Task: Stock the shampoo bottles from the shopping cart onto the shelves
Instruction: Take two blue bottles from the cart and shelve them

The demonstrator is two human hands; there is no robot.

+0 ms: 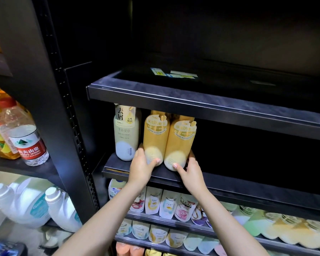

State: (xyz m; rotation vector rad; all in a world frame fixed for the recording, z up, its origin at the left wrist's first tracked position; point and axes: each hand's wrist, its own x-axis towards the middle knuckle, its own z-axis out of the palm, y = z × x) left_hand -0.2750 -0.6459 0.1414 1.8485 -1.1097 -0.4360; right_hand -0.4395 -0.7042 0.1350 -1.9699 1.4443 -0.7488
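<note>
Two yellow shampoo bottles stand side by side on the black middle shelf [229,179]. My left hand [141,167] grips the base of the left yellow bottle [155,135]. My right hand [189,169] grips the base of the right yellow bottle [179,141]. A cream shampoo bottle [126,132] stands just to their left, touching the left yellow one. The tops of all three are hidden behind the shelf above. The shopping cart is out of view.
The upper shelf [192,100] carries only a few paper labels [174,73]. Lower shelves hold several shampoo bottles [170,204]. A black upright [63,108] separates a left bay with a water bottle [26,139], oil bottles and white jugs [22,202].
</note>
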